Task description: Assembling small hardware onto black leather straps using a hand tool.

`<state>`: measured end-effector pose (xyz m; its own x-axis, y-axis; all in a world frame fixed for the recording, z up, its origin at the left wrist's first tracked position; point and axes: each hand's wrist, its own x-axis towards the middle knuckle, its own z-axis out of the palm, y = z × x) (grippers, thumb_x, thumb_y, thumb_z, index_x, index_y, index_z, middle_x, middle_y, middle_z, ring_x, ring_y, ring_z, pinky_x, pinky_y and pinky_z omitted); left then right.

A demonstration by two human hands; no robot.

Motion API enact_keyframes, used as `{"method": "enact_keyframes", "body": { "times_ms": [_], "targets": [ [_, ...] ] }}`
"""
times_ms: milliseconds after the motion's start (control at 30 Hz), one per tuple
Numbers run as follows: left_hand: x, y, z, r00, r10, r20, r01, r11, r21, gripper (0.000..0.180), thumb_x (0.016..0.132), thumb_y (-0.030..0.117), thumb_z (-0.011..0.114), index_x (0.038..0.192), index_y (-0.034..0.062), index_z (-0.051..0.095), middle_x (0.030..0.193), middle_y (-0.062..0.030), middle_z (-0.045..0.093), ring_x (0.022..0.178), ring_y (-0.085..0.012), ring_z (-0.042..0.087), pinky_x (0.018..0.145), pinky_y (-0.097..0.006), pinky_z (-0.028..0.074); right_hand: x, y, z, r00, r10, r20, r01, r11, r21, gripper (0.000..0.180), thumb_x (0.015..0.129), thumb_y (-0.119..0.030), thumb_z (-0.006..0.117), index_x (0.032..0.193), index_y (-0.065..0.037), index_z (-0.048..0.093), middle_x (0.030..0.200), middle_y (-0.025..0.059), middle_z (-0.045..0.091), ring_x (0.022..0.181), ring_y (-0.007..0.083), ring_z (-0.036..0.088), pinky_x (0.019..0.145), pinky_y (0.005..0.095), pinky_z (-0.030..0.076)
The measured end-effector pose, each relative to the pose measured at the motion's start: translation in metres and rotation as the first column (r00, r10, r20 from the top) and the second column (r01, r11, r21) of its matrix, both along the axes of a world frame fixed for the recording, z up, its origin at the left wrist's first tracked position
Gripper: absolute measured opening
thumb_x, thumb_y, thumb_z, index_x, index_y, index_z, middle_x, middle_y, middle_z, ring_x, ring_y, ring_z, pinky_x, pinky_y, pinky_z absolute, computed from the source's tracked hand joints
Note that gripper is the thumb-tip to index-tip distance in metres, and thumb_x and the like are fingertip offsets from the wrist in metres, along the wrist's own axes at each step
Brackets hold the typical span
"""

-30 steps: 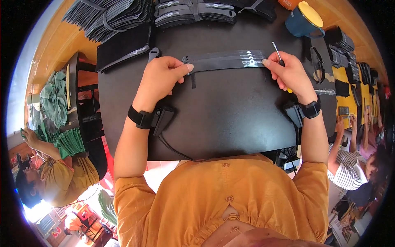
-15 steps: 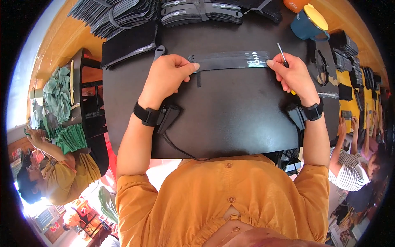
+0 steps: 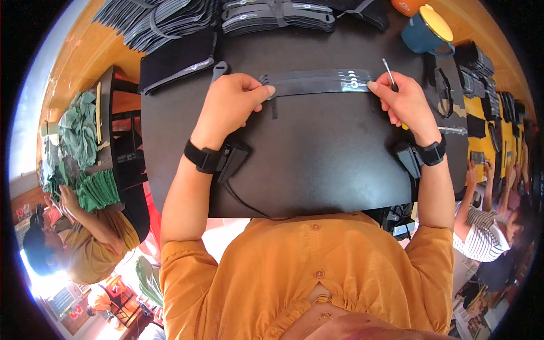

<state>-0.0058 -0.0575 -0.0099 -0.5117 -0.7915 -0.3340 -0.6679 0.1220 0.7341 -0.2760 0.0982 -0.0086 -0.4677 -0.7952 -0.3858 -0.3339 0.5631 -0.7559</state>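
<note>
A thin stack of dark grey straps (image 3: 311, 85) with white printed marks lies lengthwise between my hands, above the dark table. My left hand (image 3: 233, 105) pinches its left end between thumb and fingers. At the right end my right hand (image 3: 405, 105) grips the straps with the thumb on top. That same hand also holds a screwdriver (image 3: 387, 68), its metal shaft pointing up and a bit of yellow handle showing below the palm. A short dark strip (image 3: 275, 109) sticks out below the straps near my left fingertips.
Bundled grey straps (image 3: 277, 17) and a black folded pile (image 3: 178, 68) sit along the table's far side. A blue mug (image 3: 425, 34) with a yellow lid stands far right. Near it is a dark loop (image 3: 443, 93). Co-workers sit left and right; green cloth (image 3: 99, 190) is at left.
My hands and the straps hold almost the same position. The co-worker at left has moved a hand lower, toward the green cloth.
</note>
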Motion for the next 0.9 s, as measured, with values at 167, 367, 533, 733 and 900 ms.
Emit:
{"method": "enact_keyframes", "body": {
  "times_ms": [167,367,533,733,900],
  "targets": [
    [-0.0007,0.0011,0.0024,0.999,0.031,0.031,-0.032,0.999,0.006,0.032,0.083,0.03,0.073,0.088,-0.0015,0.072,0.064,-0.0041,0.064,0.05,-0.011,0.055,0.045,-0.026,0.045,0.0025,-0.0001,0.0024,1.0,0.013,-0.026,-0.013,1.0,0.007,0.025,0.092,-0.029,0.066,0.088,-0.004,0.063,0.06,0.0008,0.056,0.041,0.0083,0.051,0.037,0.0243,0.039],
    [-0.0009,0.0003,0.0008,0.999,0.022,0.044,-0.022,1.0,-0.005,0.032,0.083,0.03,0.073,0.089,-0.0013,0.072,0.064,-0.0042,0.065,0.051,-0.011,0.056,0.045,-0.026,0.045,0.0011,-0.0006,0.0015,0.998,0.035,-0.057,-0.034,0.999,0.017,0.026,0.091,-0.029,0.066,0.088,-0.004,0.063,0.058,0.0013,0.056,0.041,0.0088,0.052,0.036,0.0247,0.04],
    [-0.0007,0.0015,0.0012,0.998,0.023,0.05,-0.022,1.0,-0.02,0.032,0.084,0.033,0.073,0.089,0.0006,0.071,0.066,-0.0019,0.064,0.051,-0.0088,0.054,0.044,-0.024,0.043,0.0019,-0.0011,0.0008,0.995,0.043,-0.085,-0.042,0.999,0.016,0.027,0.091,-0.03,0.066,0.089,-0.004,0.063,0.058,0.0017,0.057,0.041,0.0095,0.053,0.037,0.0246,0.04],
    [-0.0007,0.0032,0.0004,0.999,0.026,0.035,-0.025,0.999,-0.033,0.033,0.083,0.033,0.074,0.088,0.0005,0.071,0.065,-0.0023,0.063,0.05,-0.0089,0.054,0.044,-0.025,0.043,0.0041,-0.0011,0.0021,0.995,0.045,-0.093,-0.044,0.999,0.018,0.028,0.09,-0.031,0.066,0.09,-0.003,0.063,0.06,0.0023,0.058,0.041,0.01,0.053,0.038,0.0248,0.042],
    [0.0017,0.0036,-0.0038,1.0,0.021,0.018,-0.02,0.997,-0.08,0.032,0.083,0.03,0.073,0.085,-0.0016,0.07,0.063,-0.0056,0.063,0.049,-0.0121,0.056,0.046,-0.027,0.046,0.0069,-0.0013,0.0009,0.992,0.031,-0.123,-0.029,0.999,0.021,0.025,0.09,-0.028,0.067,0.09,-0.004,0.062,0.061,0.0025,0.059,0.042,0.0097,0.053,0.038,0.0247,0.042]
  ]
}}
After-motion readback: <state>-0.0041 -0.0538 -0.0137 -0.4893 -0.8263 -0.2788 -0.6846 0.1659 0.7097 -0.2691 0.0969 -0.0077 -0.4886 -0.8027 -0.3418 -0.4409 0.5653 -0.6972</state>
